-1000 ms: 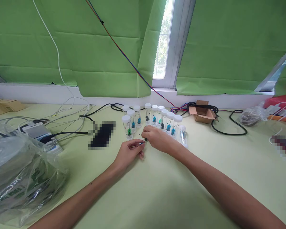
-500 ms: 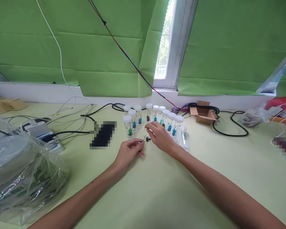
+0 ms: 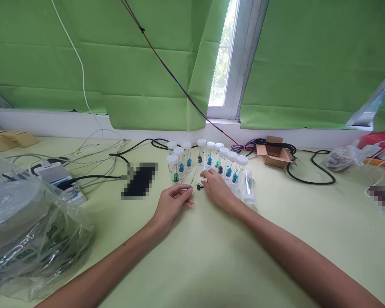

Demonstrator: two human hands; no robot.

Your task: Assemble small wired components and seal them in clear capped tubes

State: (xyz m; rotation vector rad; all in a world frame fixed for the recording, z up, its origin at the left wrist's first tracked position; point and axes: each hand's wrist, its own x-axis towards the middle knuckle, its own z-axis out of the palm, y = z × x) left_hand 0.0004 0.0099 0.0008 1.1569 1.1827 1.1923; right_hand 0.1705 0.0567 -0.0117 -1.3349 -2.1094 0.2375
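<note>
- Left hand [image 3: 173,203] pinches a thin wire [image 3: 192,180].
- Right hand [image 3: 218,188] loosely curled; cannot tell if it holds anything.
- Black piece [image 3: 199,187] lies between them on the desk [image 3: 205,244].

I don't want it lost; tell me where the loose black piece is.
In the head view, the loose black piece lies on the table near the middle, between the left hand and the right hand.

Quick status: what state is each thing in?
Left hand: pinching a thin rod
Thin rod: held, slanted
Right hand: open beside the black part
Black part: lying on the table
Grouped tubes: upright, white caps on
Rightmost tube: seemingly on its side
Cardboard box: open
Green blinds: hanging down
</note>
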